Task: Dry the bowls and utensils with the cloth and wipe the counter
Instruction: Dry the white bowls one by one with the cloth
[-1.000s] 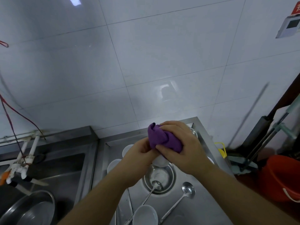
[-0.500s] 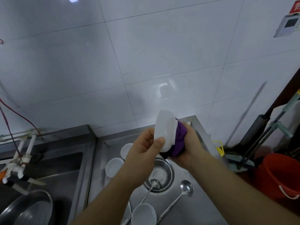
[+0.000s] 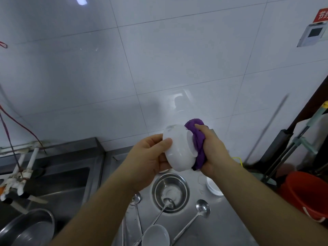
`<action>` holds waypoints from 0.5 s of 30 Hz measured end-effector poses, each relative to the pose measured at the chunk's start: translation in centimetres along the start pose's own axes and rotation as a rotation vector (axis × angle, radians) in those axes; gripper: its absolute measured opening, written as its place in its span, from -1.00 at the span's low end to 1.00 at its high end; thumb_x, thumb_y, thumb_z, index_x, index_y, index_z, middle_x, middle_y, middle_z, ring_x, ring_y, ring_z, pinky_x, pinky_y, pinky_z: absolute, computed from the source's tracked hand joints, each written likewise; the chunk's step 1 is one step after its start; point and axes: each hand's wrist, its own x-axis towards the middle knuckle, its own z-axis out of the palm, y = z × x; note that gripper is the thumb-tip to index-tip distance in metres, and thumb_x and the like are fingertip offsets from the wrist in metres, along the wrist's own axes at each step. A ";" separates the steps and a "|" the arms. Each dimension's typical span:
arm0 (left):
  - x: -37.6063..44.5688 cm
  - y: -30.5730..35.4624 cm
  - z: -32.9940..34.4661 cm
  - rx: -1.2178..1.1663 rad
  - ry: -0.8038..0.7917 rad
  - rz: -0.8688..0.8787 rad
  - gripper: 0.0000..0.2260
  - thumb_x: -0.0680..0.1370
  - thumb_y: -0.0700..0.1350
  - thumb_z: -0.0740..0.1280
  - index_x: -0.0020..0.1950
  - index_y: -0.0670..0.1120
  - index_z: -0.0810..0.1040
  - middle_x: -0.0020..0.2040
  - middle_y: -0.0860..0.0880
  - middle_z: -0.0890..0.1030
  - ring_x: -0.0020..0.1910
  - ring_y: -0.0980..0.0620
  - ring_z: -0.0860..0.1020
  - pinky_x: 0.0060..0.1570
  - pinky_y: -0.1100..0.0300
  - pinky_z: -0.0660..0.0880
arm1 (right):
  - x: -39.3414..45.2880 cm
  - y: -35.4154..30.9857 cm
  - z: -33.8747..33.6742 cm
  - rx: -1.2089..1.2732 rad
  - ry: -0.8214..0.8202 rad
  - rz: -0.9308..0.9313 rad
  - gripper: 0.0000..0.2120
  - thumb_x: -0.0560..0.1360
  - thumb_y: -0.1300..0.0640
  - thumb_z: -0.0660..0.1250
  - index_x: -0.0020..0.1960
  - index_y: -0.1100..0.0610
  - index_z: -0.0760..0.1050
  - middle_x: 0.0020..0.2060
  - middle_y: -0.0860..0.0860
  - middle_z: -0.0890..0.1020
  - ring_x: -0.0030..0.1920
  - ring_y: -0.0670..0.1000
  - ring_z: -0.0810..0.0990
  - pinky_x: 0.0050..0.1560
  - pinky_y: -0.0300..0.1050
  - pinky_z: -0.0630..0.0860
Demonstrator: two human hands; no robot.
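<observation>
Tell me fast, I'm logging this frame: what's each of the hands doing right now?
Left hand: closed on the white bowl, held up over the counter.
Right hand: closed on the purple cloth, pressing it against the bowl's base.

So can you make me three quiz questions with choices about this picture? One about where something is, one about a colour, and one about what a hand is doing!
1. Where is the metal bowl?
A. in the sink
B. on the counter below the hands
C. in the red bucket

2. What colour is the cloth?
A. yellow
B. green
C. purple

3. What is the left hand doing?
A. gripping the white bowl
B. lying flat on the counter
C. holding a ladle

Answers:
1 B, the metal bowl sits on the steel counter under the hands.
2 C, the bunched cloth in the right hand is purple.
3 A, the thumb and fingers curl round the white bowl held in the air.
</observation>
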 end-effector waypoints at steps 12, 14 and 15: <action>0.6 -3.7 2.0 0.196 0.210 0.289 -0.87 0.64 -0.03 0.37 0.15 0.11 0.68 0.08 -0.08 0.76 0.13 -0.13 0.73 0.19 -0.12 0.67 | -1.7 3.2 1.9 0.002 0.024 0.038 -0.66 0.69 -0.08 0.27 0.13 0.20 0.62 -0.03 0.18 0.75 0.02 0.17 0.75 0.03 0.11 0.66; 0.9 -3.6 2.0 0.158 0.248 0.259 -0.83 0.70 -0.10 0.34 0.13 0.13 0.69 0.08 -0.10 0.77 0.12 -0.15 0.73 0.19 -0.17 0.67 | -2.3 4.2 2.5 -0.119 0.069 -0.125 -0.73 0.69 -0.09 0.29 0.20 0.05 0.64 -0.04 0.09 0.79 -0.05 0.09 0.80 -0.11 0.03 0.71; 1.0 -3.5 1.9 0.132 0.258 0.236 -0.81 0.72 -0.12 0.32 0.13 0.11 0.70 0.08 -0.12 0.76 0.12 -0.18 0.73 0.19 -0.20 0.67 | -2.6 4.9 2.6 -0.231 0.095 -0.241 -0.79 0.68 -0.09 0.31 0.22 -0.04 0.63 -0.05 0.01 0.79 -0.08 0.02 0.79 -0.22 -0.10 0.69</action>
